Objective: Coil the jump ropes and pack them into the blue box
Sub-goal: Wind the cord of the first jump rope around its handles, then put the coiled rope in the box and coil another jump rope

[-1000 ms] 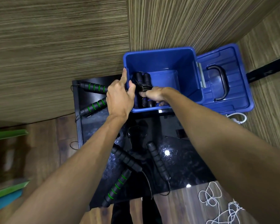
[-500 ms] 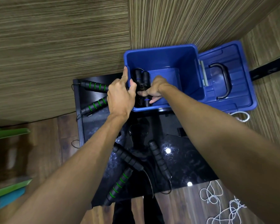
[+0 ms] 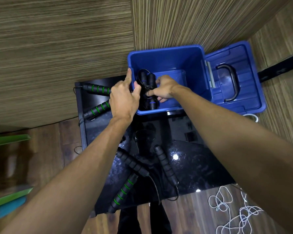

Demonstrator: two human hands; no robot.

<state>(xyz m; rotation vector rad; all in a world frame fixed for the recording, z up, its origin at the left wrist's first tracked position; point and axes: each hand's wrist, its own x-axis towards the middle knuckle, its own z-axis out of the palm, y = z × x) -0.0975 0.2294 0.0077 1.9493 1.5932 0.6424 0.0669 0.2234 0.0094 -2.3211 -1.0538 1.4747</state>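
Packing is underway but far from done — one coiled jump rope (image 3: 146,85) sits inside the blue box (image 3: 166,53), against its left wall near the front left corner, and it's the only rope I can see in there. Right hand (image 3: 164,88) is down inside the box with fingers curled around the bundle's middle, so it's gripping the rope. Left hand (image 3: 124,97) is clamped on the left rim of the box, thumb hooked inside and index finger lying along the edge — reads as steadying the box, not handling rope. Bundle orientation: the two black handles lie side by side, long axis running front-to-back along the left wall, far ends pointing toward the back wall, cord wrapped round the midsection with a loop sticking out at the far end. Left to do, by my read: two green-banded handles (image 3: 98,89) to the left of the box on the black glossy table (image 3: 201,162), plus another green-banded handle (image 3: 123,191) and two plain black handles (image 3: 166,164) near the front edge, all with cords loose and uncoiled. That looks like at least two more ropes, maybe three; can't tell which handles pair up. Hinged lid (image 3: 235,78) lies open to the right, so closing it is also pending. White cord (image 3: 233,215) tangled on the floor — can't tell if it's part of the job.
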